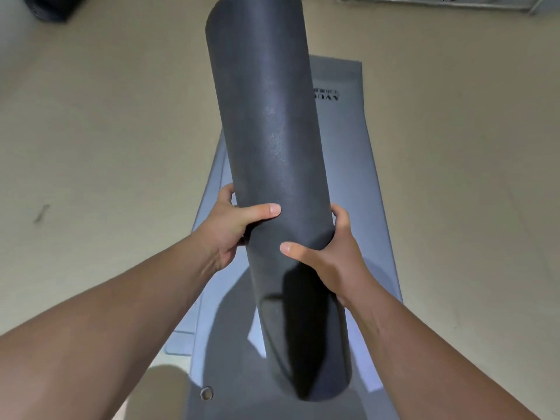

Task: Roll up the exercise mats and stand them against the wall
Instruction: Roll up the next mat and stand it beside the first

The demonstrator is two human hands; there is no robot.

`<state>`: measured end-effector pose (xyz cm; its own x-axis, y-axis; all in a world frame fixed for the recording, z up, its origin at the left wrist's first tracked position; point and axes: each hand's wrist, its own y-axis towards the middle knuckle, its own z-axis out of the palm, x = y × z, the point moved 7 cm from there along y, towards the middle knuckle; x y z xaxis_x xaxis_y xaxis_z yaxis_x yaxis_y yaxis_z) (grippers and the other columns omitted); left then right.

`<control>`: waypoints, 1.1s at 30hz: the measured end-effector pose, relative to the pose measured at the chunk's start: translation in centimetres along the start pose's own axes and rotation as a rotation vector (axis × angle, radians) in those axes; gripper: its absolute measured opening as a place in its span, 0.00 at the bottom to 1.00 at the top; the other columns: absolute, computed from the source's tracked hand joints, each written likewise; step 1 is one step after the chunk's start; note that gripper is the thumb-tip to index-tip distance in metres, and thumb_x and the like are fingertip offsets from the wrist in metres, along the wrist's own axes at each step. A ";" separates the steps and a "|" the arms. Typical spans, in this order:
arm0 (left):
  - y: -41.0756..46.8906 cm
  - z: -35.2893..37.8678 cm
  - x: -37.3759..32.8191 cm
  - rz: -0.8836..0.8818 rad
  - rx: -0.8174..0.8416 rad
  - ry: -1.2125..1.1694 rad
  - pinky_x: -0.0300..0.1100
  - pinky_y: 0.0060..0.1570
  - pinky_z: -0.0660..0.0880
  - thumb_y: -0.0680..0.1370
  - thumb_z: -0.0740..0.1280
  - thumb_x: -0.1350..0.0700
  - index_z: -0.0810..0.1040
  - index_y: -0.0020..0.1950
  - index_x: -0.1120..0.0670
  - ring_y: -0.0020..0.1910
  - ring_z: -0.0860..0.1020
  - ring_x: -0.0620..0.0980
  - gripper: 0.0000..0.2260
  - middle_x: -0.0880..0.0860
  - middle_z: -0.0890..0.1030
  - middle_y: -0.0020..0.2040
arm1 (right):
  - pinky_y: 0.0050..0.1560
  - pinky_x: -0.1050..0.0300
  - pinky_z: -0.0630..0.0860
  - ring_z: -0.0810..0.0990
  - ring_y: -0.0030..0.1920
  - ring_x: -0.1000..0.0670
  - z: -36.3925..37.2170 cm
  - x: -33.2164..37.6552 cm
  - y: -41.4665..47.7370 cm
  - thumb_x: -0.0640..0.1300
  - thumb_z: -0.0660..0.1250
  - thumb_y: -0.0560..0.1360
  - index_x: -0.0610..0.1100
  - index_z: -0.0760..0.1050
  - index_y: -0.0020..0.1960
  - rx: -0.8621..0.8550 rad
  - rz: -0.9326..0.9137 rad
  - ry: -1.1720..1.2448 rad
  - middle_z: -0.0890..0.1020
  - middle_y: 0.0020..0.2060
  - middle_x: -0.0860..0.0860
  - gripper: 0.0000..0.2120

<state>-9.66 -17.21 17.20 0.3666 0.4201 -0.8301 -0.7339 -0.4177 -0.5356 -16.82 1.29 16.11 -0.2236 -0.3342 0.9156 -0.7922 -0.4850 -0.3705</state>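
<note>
Carrying step, as I judge it: one mat rolled and in hand, not yet at a wall.

Floor (pixel 91 116): beige, smooth. I can pick out no wall for certain. A metal frame (pixel 439 1) sits at the far right edge of the view and a dark object (pixel 48 7) at the far left.

Flat mat (pixel 357 177): grey, unrolled on the floor, running away from me, print (pixel 328 94) at its far end. A second edge shows along its left side; I cannot tell if that is another mat underneath. This one is left to roll.

Roll (pixel 266 116): dark, thick, tight as far as I can see. It is tilted, top end leaning away from me, bottom end over the near end of the flat mat. I cannot tell if the bottom end touches it.

Left hand (pixel 230 228): wrapped round the roll's left side below its middle, thumb lying across the front.

Right hand (pixel 333 262): wrapped round the right side, slightly lower, thumb across the front. Fingers of both are mostly hidden behind the roll.

Eyelet (pixel 206 393): small metal ring at the near left corner of the flat mat.

Notes for doing it well:
- Keep both thumbs pressed on so the outer flap cannot spring loose.
- Lift clear of the flat mat before turning, to avoid dragging it.
- Set the roll down on its end, square, loose edge towards the wall.
</note>
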 end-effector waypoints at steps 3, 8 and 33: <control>-5.6 -0.5 -8.6 0.026 0.003 -0.008 0.39 0.34 0.80 0.71 0.78 0.64 0.67 0.71 0.47 0.46 0.86 0.46 0.34 0.46 0.86 0.53 | 0.60 0.48 0.81 0.83 0.59 0.56 0.7 9.1 -3.7 0.55 0.86 0.57 0.65 0.62 0.71 0.013 -0.006 0.033 0.81 0.61 0.63 0.50; -15.7 -4.6 -22.9 0.053 -0.028 -0.073 0.37 0.33 0.79 0.71 0.77 0.66 0.70 0.70 0.50 0.46 0.87 0.49 0.31 0.54 0.86 0.56 | 0.62 0.47 0.80 0.83 0.60 0.55 5.3 25.6 -10.2 0.55 0.84 0.62 0.61 0.68 0.71 0.054 0.015 0.126 0.83 0.60 0.62 0.42; -24.9 -30.8 -69.0 0.349 -0.079 -0.092 0.39 0.39 0.80 0.63 0.78 0.62 0.69 0.73 0.47 0.53 0.85 0.52 0.40 0.54 0.85 0.59 | 0.55 0.57 0.82 0.84 0.62 0.49 30.8 72.0 -6.5 0.33 0.75 0.75 0.56 0.67 0.77 0.325 -0.152 0.352 0.84 0.63 0.54 0.37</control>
<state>0.93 -60.59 83.09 0.0460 0.3104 -0.9495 -0.7581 -0.6081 -0.2355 -10.27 -44.49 79.62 -0.3417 0.0259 0.9395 -0.6256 -0.7522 -0.2068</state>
